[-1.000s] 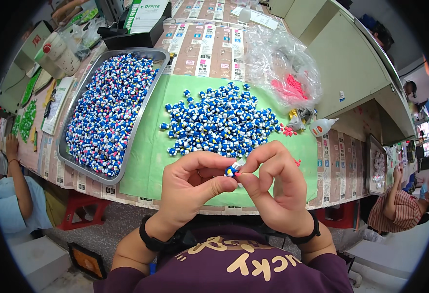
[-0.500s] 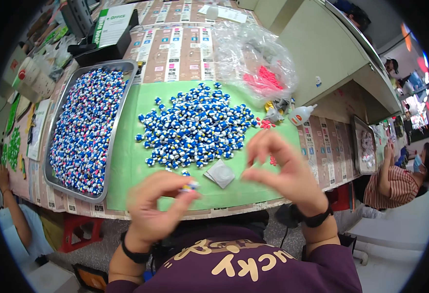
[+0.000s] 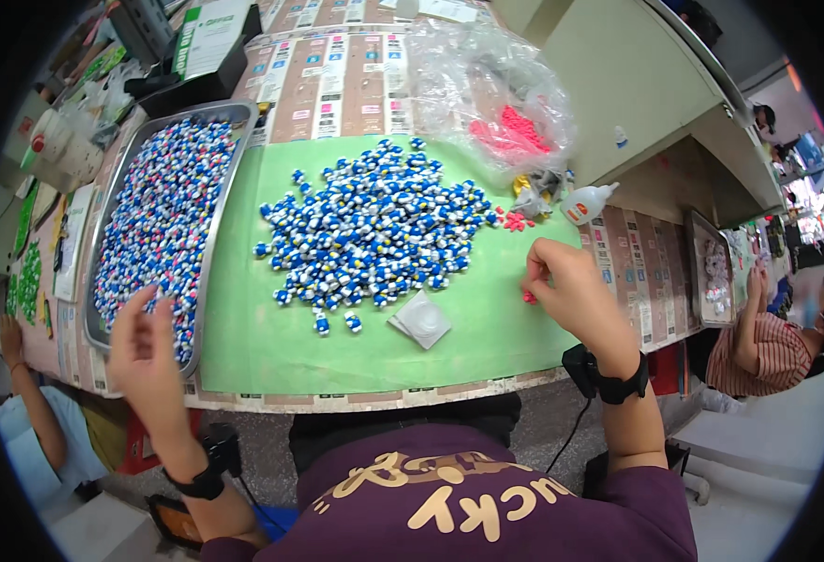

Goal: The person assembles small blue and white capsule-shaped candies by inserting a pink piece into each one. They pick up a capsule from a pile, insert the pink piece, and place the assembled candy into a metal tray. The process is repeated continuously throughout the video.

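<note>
A loose heap of small, rounded blue-and-white pieces flecked with yellow lies in the middle of a pale green sheet spread over the bench, a couple of them sitting apart at its near edge. From where I stand, the person's two hands are well apart. The left hand is over the near end of a long, shallow metal tray, its fingers parted; the tray is filled with many more blue-and-white pieces, with pink among them. The right hand is down by the sheet's right side, thumb and fingers drawn together at a few tiny pink bits; I cannot tell whether it has gripped one.

Between the hands, just below the heap, lies a flat greyish-white square pad. More small pink pieces are scattered at the heap's right edge, near a white squeeze bottle with a pointed nozzle lying tilted. Beyond them, a crumpled clear plastic bag holds a bright pink batch. A pale grey-green cabinet stands to the right. Further out that way sits a co-worker in a striped top; at the left, another co-worker's bare arm reaches the bench edge.
</note>
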Motion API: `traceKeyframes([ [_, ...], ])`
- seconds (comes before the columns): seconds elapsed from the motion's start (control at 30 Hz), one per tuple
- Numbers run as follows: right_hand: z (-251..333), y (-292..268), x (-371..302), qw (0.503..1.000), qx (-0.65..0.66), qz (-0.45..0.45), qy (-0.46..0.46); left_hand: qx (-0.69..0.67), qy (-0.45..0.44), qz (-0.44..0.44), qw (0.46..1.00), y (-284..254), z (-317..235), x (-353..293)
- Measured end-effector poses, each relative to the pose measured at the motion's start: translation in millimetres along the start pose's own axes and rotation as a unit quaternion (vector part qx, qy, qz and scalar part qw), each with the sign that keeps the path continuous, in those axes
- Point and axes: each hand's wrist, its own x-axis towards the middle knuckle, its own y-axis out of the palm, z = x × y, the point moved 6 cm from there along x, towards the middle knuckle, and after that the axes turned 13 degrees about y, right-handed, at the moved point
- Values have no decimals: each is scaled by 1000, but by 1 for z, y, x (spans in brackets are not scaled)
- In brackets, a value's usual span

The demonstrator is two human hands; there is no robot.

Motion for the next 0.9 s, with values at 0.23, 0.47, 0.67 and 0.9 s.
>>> traceKeyframes([
  [0.23, 4, 6, 5, 998, -57, 18, 12, -102, 120, 295, 942, 95, -81, -29],
  [0.47, 12, 21, 2, 998, 50, 24, -27, -92, 113, 327, 934, 119, -81, -40],
  [0.67, 44, 0, -8, 950, 303, 80, 1, -260, -11, 285, 922, 109, -77, -33],
  [0.9, 121, 2, -34, 863, 462, 135, -155, -594, -131, 322, 725, 129, -133, -36],
])
